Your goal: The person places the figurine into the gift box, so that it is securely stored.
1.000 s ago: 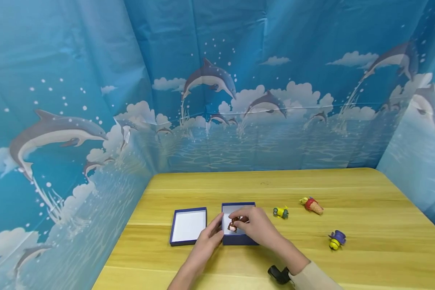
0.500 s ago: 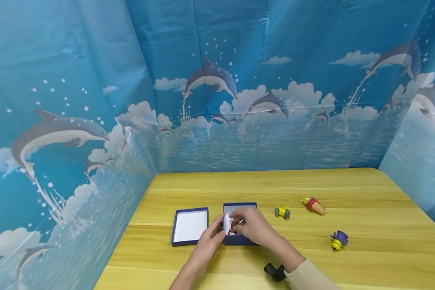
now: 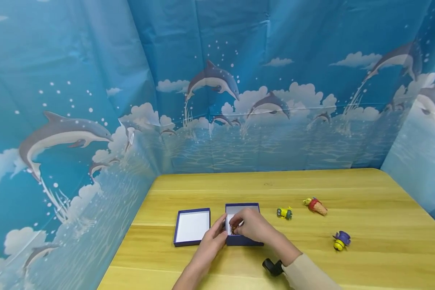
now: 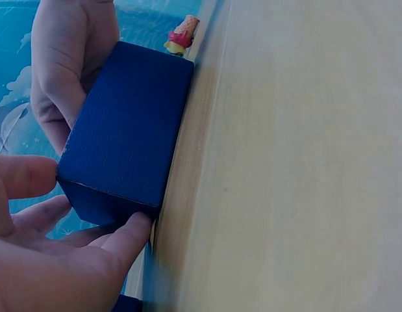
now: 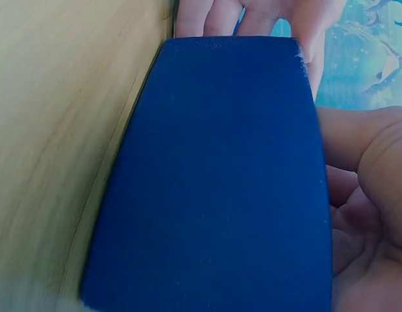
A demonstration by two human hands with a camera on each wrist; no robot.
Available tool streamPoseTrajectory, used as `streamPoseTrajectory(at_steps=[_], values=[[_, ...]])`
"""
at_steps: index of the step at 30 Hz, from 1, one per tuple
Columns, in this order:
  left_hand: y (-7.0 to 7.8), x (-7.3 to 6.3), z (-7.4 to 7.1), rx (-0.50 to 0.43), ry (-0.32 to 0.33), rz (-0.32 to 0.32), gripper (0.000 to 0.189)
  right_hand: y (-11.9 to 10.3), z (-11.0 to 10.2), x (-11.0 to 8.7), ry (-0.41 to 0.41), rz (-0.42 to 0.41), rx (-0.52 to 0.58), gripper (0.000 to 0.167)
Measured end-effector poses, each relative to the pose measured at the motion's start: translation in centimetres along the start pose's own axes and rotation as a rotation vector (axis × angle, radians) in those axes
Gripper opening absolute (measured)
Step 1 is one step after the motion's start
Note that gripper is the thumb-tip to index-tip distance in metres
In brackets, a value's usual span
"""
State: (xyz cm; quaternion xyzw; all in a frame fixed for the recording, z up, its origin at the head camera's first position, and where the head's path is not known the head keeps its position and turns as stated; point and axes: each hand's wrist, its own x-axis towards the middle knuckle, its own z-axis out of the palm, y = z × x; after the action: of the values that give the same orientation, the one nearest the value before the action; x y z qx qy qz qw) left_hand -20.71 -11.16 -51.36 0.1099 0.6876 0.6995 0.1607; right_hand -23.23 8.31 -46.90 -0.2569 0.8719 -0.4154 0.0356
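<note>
In the head view, a dark blue open box (image 3: 243,240) with a white inside stands on the table. My right hand (image 3: 253,225) reaches into it and pinches a small brown toy figure (image 3: 234,228), mostly hidden behind the fingers. My left hand (image 3: 211,241) touches the box's left side, fingers fairly straight. The left wrist view shows its thumb and fingertips against the end of the blue box (image 4: 126,123). In the right wrist view, the outer wall of the box (image 5: 213,169) hides the toy and the right fingertips.
A matching blue lid (image 3: 193,226) lies inside-up left of the box. To the right lie a yellow-and-green toy (image 3: 284,213), an ice-cream-cone toy (image 3: 316,206) and a purple-and-yellow toy (image 3: 341,240). A dolphin-print curtain (image 3: 261,137) hangs behind the table (image 3: 275,189).
My right hand has gone lower into the box with the brown toy figure, and less of the toy shows. The left hand stays at the box's side. The head view has shifted slightly.
</note>
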Motion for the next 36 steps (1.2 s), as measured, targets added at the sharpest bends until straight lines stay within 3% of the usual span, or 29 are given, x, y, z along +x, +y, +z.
streamPoseTrajectory(at_steps=[8,21,31,36], values=[[0.0,-0.1,0.0,-0.009,0.001,0.006,0.056,0.0,0.5,0.7,-0.047,0.055,0.009,0.018],[-0.1,-0.1,0.0,-0.009,0.000,0.006,0.057,-0.1,0.4,0.7,-0.057,0.070,-0.006,0.018],[0.0,0.0,0.0,-0.033,-0.012,-0.008,0.056,-0.5,-1.4,0.3,-0.028,0.084,-0.047,0.021],[-0.1,-0.1,-0.3,-0.032,-0.020,-0.004,0.056,-0.8,-2.0,0.0,-0.011,0.113,0.012,0.024]])
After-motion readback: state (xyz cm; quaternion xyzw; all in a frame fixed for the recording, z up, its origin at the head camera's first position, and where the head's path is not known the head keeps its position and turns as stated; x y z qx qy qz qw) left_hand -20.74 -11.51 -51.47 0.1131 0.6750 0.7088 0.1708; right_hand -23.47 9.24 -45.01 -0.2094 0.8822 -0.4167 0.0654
